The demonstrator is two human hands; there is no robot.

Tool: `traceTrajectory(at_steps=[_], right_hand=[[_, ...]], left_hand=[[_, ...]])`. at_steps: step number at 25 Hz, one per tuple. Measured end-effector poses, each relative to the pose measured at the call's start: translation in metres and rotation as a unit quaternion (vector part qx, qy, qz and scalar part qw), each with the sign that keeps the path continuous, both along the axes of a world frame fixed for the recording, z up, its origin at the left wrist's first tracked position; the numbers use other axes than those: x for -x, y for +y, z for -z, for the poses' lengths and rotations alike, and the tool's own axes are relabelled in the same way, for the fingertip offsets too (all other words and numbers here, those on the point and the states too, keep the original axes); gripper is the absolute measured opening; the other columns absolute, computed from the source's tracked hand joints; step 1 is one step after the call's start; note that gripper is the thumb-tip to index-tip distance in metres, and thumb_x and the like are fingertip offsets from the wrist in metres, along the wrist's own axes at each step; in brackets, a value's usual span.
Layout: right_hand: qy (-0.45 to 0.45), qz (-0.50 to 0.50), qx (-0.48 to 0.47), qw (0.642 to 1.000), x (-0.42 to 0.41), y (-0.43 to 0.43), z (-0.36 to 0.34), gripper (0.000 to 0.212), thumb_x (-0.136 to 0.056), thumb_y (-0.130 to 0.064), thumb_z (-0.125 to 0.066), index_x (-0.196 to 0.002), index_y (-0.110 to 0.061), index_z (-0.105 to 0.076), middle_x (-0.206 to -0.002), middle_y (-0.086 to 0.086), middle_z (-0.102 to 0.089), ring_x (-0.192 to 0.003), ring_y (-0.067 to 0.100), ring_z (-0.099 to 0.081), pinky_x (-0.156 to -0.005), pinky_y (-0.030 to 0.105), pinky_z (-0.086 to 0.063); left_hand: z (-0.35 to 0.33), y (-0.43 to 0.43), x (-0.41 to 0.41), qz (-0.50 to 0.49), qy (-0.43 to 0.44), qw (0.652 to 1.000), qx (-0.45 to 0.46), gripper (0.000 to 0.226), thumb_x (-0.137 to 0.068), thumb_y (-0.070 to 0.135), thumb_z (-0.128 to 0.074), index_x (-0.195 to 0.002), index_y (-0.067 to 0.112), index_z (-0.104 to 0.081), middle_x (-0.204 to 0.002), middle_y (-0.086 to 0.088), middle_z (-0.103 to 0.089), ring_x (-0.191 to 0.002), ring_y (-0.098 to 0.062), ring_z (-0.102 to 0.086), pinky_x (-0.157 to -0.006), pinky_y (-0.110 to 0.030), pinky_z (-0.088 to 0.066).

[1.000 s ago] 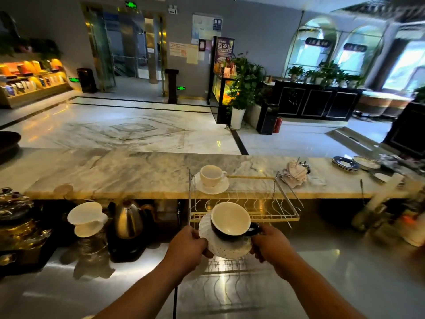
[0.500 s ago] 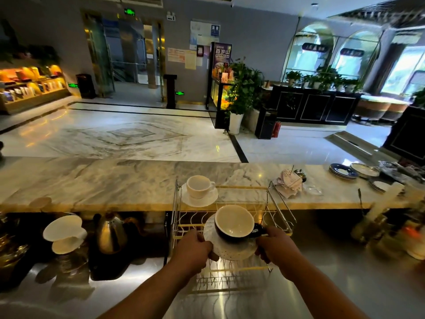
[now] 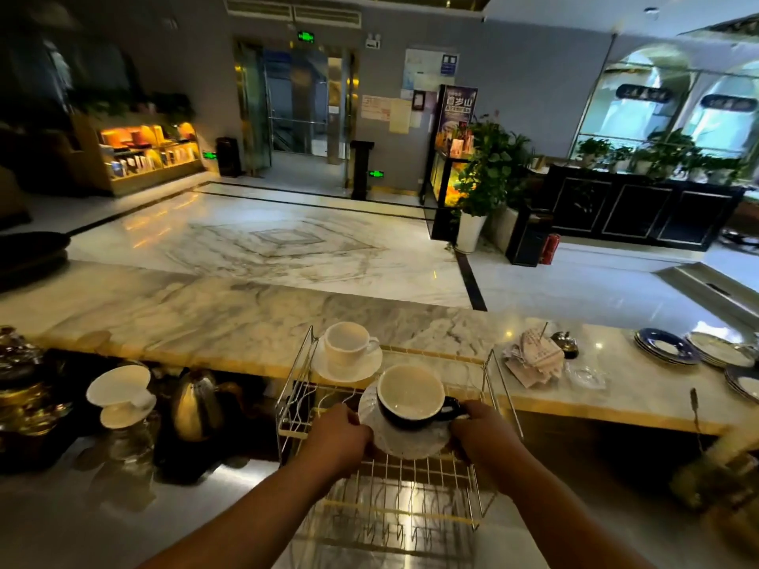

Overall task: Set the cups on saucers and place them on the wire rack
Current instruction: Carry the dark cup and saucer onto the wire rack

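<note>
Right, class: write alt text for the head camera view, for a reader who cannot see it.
Two bare hands, left hand and right hand, hold a white saucer carrying a dark cup over the top of a wire rack. A white cup on its own saucer already sits at the rack's far left, against a marble counter.

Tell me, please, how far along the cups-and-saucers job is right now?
Done: white cup on its saucer sits at the wire rack's far end. In hand: left hand and right hand hold the dark cup on its white saucer over the rack. Left: releasing it.
</note>
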State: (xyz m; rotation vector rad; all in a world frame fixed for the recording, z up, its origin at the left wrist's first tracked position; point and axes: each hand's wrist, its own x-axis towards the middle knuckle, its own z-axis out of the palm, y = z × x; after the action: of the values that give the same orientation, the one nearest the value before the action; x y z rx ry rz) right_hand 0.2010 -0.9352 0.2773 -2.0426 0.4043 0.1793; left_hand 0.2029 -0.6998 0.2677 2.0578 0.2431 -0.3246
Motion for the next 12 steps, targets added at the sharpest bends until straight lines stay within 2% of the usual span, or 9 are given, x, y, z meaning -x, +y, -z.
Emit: traceTrajectory(at_steps=[4, 7, 12], right_hand=[[0.0, -0.013, -0.008, 1.0, -0.022, -0.013, 0.001, 0.016, -0.098, -0.009, -0.058, -0.108, -0.021, -0.065, -0.081, 0.012, -0.074, -0.049, 0.009, -0.061, -0.042, 0.02, -0.049], [-0.005, -0.01, 0.005, 1.0, -0.031, -0.017, 0.005, 0.018, -0.097, -0.009, -0.061, -0.098, -0.027, -0.062, -0.082, 0.011, -0.074, -0.05, 0.009, -0.063, -0.042, 0.019, -0.049], [0.007, -0.014, 0.018, 1.0, -0.047, -0.028, 0.014, 0.019, -0.096, -0.008, -0.061, -0.097, -0.027, -0.061, -0.082, 0.011, -0.073, -0.047, 0.007, -0.063, -0.042, 0.02, -0.05]], left_hand=[[0.0, -0.009, -0.019, 0.007, -0.002, 1.0, 0.012, 0.017, -0.085, 0.013, -0.073, -0.098, 0.017, -0.063, -0.091, -0.008, -0.077, -0.062, -0.018, -0.068, -0.043, -0.026, -0.049], [0.002, -0.016, -0.033, 0.008, -0.004, 1.0, 0.009, 0.009, -0.088, 0.011, -0.071, -0.092, 0.015, -0.065, -0.081, -0.007, -0.078, -0.048, -0.01, -0.064, -0.038, -0.023, -0.045], [0.013, -0.024, -0.053, 0.027, 0.025, 0.999, -0.01, 0.015, -0.093, 0.014, -0.068, -0.107, 0.013, -0.064, -0.092, -0.012, -0.078, -0.054, -0.015, -0.063, -0.039, -0.024, -0.045]])
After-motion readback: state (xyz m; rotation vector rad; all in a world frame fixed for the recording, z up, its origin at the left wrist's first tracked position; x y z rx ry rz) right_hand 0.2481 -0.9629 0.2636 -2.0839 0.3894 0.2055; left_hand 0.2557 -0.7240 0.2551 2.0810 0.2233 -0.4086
